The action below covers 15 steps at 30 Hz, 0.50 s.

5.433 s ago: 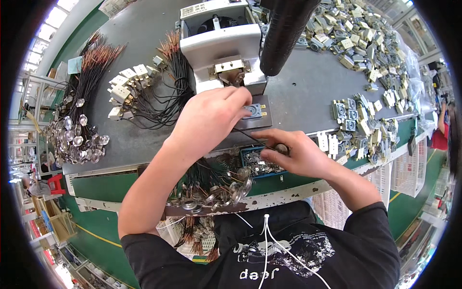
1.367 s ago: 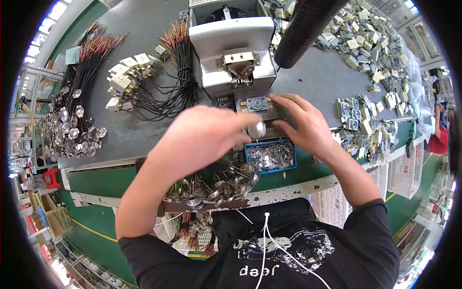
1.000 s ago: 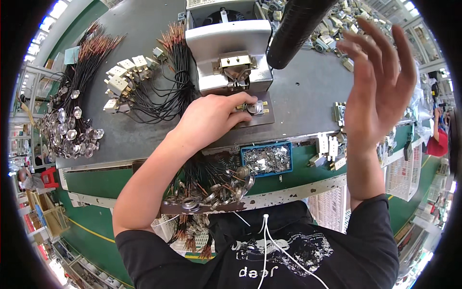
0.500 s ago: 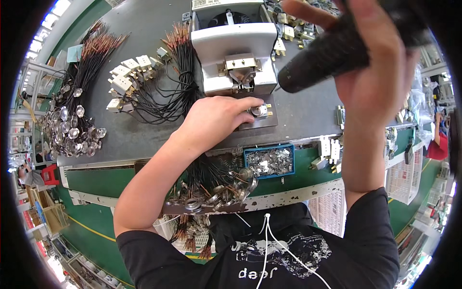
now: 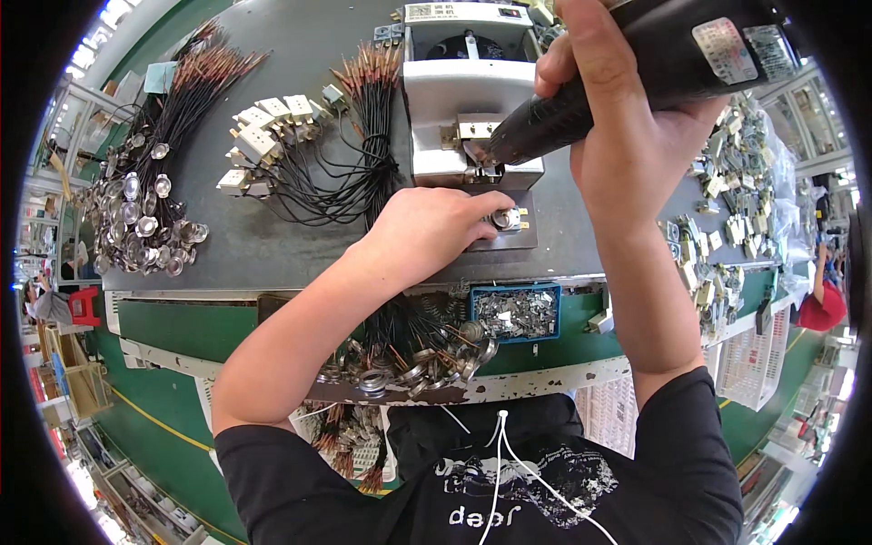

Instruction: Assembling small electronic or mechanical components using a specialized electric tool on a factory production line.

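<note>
My left hand (image 5: 420, 227) pinches a small round metal part with brass terminals (image 5: 505, 219) between thumb and forefinger. That part rests on a flat metal plate (image 5: 522, 241) in front of a grey metal machine (image 5: 468, 86). My right hand (image 5: 627, 136) is wrapped round a black electric screwdriver (image 5: 668, 54), held slanting down to the left. Its narrow nose overlaps the bracket (image 5: 479, 125) on the machine's front; whether they touch I cannot tell. Left of the machine lies a bundle of black wires (image 5: 377, 159) with copper ends, passing behind my left wrist.
White connectors (image 5: 259, 141) lie left of the bundle. Farther left are wires with round metal caps (image 5: 145, 222). A blue tray (image 5: 516, 340) of small metal pieces sits at the front edge, beside metal rings (image 5: 413, 372). More connectors (image 5: 713, 245) are scattered right of my forearm.
My right hand has brought the electric screwdriver leftward, its nose now before the machine's front. My left hand keeps hold of the small part. The whole view has shifted slightly.
</note>
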Each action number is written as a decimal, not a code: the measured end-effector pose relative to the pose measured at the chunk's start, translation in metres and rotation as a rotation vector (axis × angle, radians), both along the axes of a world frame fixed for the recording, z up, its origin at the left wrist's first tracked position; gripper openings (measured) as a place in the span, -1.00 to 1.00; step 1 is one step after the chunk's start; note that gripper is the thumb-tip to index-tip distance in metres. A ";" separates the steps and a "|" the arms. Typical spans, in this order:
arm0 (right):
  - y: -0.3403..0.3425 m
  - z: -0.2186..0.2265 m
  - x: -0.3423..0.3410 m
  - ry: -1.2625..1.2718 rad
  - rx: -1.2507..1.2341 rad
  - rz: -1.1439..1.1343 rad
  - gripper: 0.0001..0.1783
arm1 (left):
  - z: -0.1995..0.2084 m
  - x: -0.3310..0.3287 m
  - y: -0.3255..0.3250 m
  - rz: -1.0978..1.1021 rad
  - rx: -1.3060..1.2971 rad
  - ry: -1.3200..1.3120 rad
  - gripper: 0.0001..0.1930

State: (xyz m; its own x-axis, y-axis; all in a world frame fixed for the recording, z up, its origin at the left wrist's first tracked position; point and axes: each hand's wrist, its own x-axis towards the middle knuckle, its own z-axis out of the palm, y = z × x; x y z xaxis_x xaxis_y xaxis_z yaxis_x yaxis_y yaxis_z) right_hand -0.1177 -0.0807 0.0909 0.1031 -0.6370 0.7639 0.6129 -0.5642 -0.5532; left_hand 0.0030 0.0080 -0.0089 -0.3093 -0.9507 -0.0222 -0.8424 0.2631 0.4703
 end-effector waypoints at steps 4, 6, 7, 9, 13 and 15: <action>-0.039 -0.021 0.023 -0.374 -0.287 0.362 -0.83 | -0.001 0.001 -0.001 -0.003 0.012 -0.017 -0.60; -0.047 -0.025 0.024 -0.467 -0.358 0.455 -0.83 | -0.002 0.001 -0.001 -0.006 0.002 -0.005 -0.60; -0.048 -0.025 0.023 -0.412 -0.419 0.346 -0.83 | -0.003 0.001 -0.001 -0.010 -0.004 0.006 -0.59; -0.050 -0.027 0.023 -0.356 -0.481 0.237 -0.83 | -0.001 0.001 -0.001 -0.009 0.009 -0.009 -0.59; 0.001 -0.007 0.007 0.003 -0.086 0.102 -0.79 | -0.006 0.004 0.001 -0.006 0.007 -0.013 -0.58; 0.017 0.001 -0.001 0.375 0.242 -0.192 -0.76 | -0.002 0.002 0.000 -0.013 0.010 -0.027 -0.58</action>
